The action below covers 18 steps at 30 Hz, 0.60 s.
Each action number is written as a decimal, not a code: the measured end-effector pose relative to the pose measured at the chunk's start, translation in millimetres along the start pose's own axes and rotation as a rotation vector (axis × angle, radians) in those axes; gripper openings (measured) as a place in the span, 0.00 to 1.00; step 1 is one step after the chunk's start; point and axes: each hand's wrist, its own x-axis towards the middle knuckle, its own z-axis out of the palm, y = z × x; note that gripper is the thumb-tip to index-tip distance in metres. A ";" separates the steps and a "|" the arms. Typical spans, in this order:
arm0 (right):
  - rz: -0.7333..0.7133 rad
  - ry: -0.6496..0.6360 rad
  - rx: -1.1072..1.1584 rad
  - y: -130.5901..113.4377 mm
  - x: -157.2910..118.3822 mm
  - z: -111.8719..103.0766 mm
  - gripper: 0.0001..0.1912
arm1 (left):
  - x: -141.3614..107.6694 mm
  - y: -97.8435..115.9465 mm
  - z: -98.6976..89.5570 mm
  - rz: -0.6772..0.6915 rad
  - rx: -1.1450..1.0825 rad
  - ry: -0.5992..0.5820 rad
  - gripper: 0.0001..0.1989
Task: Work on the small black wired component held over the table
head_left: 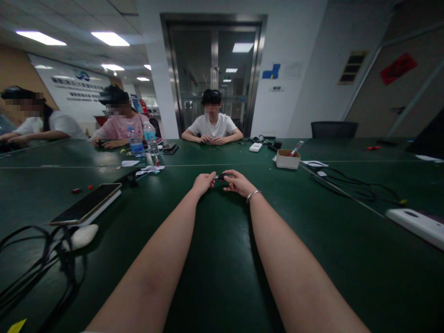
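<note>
Green table (222, 259), glass doors (236, 69) beyond.

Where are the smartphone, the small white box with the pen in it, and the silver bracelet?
Smartphone (90, 202): head view, dark screen.
White box (287, 162): head view, front wall.
Silver bracelet (248, 197): head view, band's left side.

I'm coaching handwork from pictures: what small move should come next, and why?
Perhaps gently turn the small object with the right hand, holding the left hand steady: their fingertips pinch its opposite ends. Whether it has separate parts is too small to tell.
</note>
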 end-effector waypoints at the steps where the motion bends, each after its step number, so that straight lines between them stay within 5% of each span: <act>1: 0.005 0.001 0.002 0.0 0.2 0.0 0.09 | 0.3 -0.6 0.2 0.005 -0.012 0.000 0.23; 18: 0.044 0.024 0.008 0.3 3.8 0.3 0.02 | -12.2 13.8 0.4 0.070 -0.251 -0.014 0.14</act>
